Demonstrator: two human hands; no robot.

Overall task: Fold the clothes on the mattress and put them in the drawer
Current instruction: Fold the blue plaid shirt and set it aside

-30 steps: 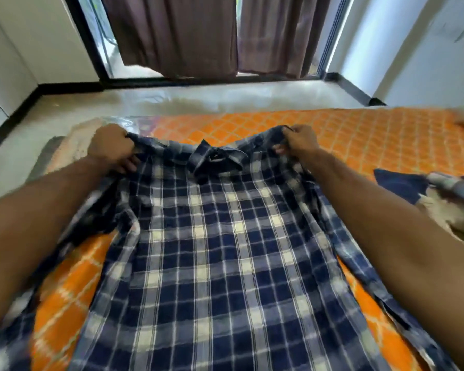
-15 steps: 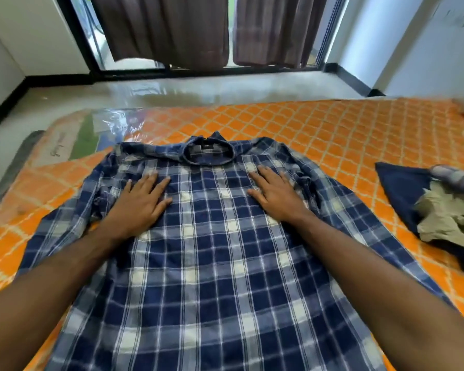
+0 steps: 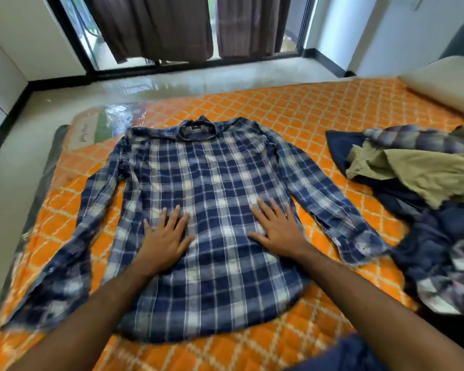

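Note:
A blue and white plaid shirt (image 3: pixel 204 183) lies spread flat on the orange patterned mattress (image 3: pixel 306 113), collar away from me, both sleeves stretched down its sides. My left hand (image 3: pixel 165 236) presses flat on the shirt's lower left body, fingers straight. My right hand (image 3: pixel 276 231) lies flat on the lower right body, fingers spread. Neither hand grips any cloth. No drawer is in view.
A heap of unfolded clothes (image 3: pixel 418 188), olive, navy and striped, lies on the mattress to the right. A pale pillow (image 3: pixel 445 81) sits at the far right corner. Beyond the mattress are a glossy floor (image 3: pixel 172 84) and brown curtains (image 3: pixel 156 25) over a glass door.
My hands let go of the shirt's shoulders, flattened onto its chest, then slid down toward me to its lower body. The whole shirt now shows, laid out flat.

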